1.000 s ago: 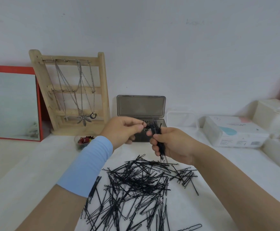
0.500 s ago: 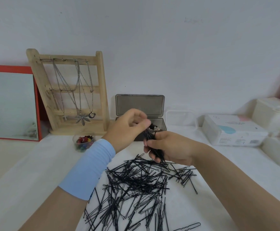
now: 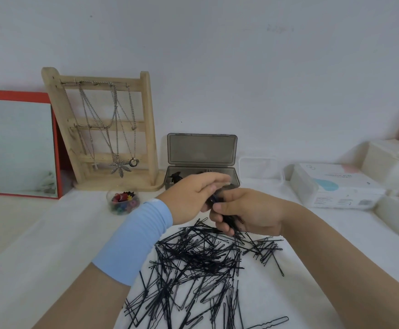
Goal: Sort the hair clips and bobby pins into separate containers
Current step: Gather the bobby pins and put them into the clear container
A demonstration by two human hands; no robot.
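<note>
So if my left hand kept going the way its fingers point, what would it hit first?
Likely the open grey box: the left hand points rightward and away, fingertips just above the right hand that grips the bobby pin bundle. Depth is unclear.

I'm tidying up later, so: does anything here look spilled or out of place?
Yes: black bobby pins lie in a loose, crisscrossed heap on the white cloth, outside any container. The right hand grips a bundle of them; the grey box behind stands open. Nothing looks damaged.
</note>
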